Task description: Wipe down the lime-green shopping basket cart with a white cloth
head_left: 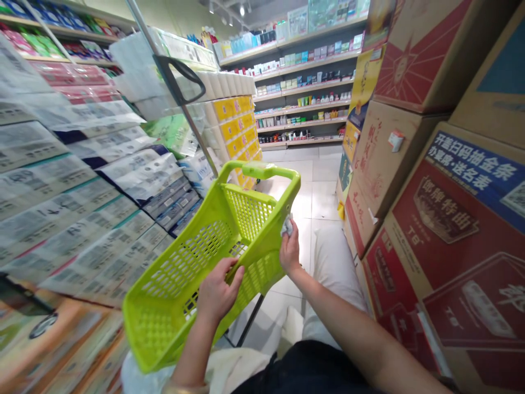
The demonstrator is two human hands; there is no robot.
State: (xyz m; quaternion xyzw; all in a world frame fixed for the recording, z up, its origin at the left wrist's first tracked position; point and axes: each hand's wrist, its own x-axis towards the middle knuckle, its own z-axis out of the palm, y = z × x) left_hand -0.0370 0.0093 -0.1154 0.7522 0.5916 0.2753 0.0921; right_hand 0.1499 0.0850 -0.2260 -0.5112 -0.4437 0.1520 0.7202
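A lime-green plastic shopping cart basket with perforated walls stands tilted in front of me, and nothing shows inside it. My left hand grips its near long rim, fingers over the edge and thumb on the outer side. At the upper right of the basket, just below the handle, my right hand pinches a crumpled whitish cloth or tissue against the green plastic. Dark metal legs show under the basket.
Stacked packs of paper goods line the left side, close to the basket. Large cardboard cartons rise close on my right. Tiled floor runs between them to shelves of small products. A metal pole slants behind the basket.
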